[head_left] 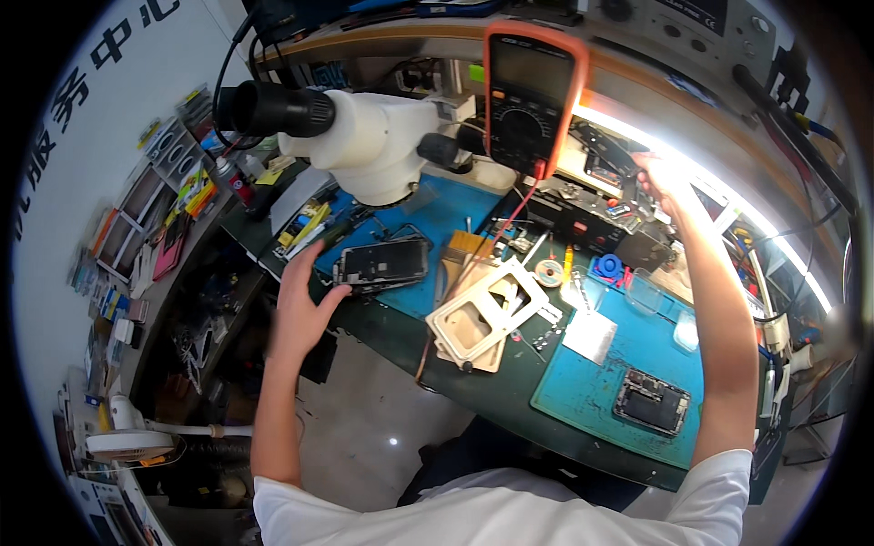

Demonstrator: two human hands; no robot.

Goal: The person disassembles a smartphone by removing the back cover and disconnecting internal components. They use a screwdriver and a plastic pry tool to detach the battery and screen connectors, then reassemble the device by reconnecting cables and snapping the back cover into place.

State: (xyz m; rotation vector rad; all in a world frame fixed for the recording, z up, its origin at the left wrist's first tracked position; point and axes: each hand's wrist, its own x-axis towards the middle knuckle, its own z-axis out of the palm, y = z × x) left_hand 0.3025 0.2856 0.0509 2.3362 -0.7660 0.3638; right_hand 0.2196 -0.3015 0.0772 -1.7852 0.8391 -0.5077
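My left hand is at the left of the bench, its thumb and fingers spread apart beside an opened phone. That phone's black inner side faces up on a blue mat; the thumb tip is close to its lower left corner, and I cannot tell if it touches. My right hand reaches to the far right, under the bright lamp strip. Its fingers are closed on one end of a dark, flat, elongated piece, whose exact kind is unclear. A second opened phone rests on the right blue mat.
A white microscope overhangs the left mat. An orange-framed multimeter stands at the centre back, a red lead hanging from it. Beige trays, a brush and a blue round holder lie mid-bench. A small fan stands lower left.
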